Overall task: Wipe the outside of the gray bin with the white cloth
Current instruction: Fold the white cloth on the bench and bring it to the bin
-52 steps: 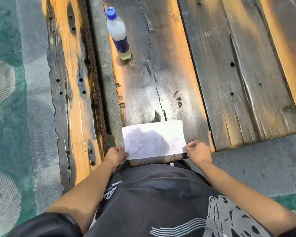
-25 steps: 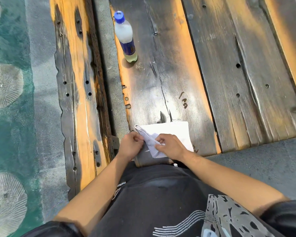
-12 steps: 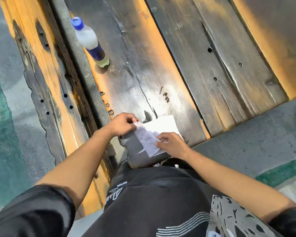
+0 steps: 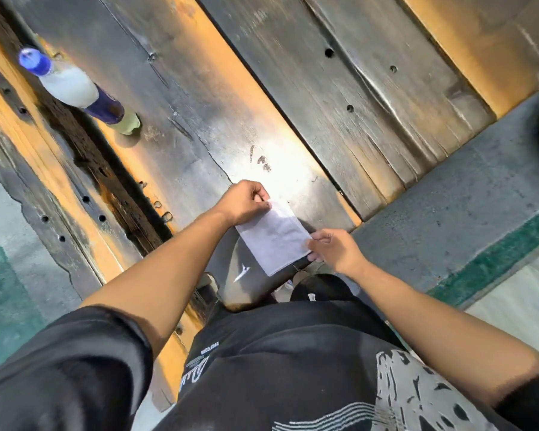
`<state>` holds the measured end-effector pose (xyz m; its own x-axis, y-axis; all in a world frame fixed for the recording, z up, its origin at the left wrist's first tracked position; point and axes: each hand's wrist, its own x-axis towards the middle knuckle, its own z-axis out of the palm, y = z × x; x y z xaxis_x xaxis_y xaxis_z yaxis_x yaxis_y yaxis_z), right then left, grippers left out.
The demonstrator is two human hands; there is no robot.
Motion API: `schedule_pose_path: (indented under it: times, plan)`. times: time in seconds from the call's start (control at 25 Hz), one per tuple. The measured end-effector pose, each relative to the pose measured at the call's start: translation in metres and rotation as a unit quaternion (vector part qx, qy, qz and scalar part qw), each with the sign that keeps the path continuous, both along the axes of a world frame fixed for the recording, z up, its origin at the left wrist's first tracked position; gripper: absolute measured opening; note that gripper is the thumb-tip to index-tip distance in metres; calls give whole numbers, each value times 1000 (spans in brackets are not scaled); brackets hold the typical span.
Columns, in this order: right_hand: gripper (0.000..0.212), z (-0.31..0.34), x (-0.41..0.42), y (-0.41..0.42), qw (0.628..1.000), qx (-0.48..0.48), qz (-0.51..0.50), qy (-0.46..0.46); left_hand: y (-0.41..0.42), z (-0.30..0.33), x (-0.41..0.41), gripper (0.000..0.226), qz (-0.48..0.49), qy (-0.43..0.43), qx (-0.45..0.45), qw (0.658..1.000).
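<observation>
The white cloth [image 4: 274, 239] is folded into a narrow rectangle and lies at the near end of the dark wooden table [image 4: 199, 126]. My left hand [image 4: 246, 202] pinches its far corner. My right hand [image 4: 330, 248] holds its near right edge between thumb and fingers. No gray bin shows anywhere in the head view. The part of the table end below the cloth is in shadow, right above my black shirt.
A plastic bottle [image 4: 75, 88] with a blue cap stands at the table's far left edge. A wooden bench [image 4: 53, 169] runs along the left. Grey concrete floor [image 4: 448, 219] with a green stripe lies to the right.
The cloth went from lying spread flat to folded in half. My hands moved from its two near corners to its far corner and near edge. The view has tilted to the left.
</observation>
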<state>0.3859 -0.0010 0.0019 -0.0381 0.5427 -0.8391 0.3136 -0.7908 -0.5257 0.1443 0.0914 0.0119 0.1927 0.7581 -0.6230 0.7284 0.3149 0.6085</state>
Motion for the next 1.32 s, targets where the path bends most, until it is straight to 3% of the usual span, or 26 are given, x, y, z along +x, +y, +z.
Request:
schedule_pose_path:
  times: [0.16,0.52,0.68,0.8,0.92,1.08,1.2,1.32]
  plan:
    - [19,-6,9,-1,995,6,70,-73,7,-11,12,9,-23,67,4,997]
    - [22,0,17,-5,984,68,95,-137,-23,-18,-4,26,-29,161,55,985]
    - [15,2,17,-7,979,74,119,-148,-54,-16,-15,28,21,174,47,983]
    - [24,4,15,-8,980,68,116,-148,-63,-15,-17,25,139,135,2,981]
    - [29,4,11,-14,989,44,53,-130,-66,-15,-14,22,265,66,-62,960]
    - [29,7,-5,-27,992,5,-42,-121,-71,-10,-3,21,382,-76,-164,906]
    - [31,1,-24,-48,986,-28,-110,-123,-83,-8,-4,22,385,-170,-250,872]
    - [31,-4,-45,-77,973,-63,-216,-39,-108,-2,-7,32,328,-238,-312,859]
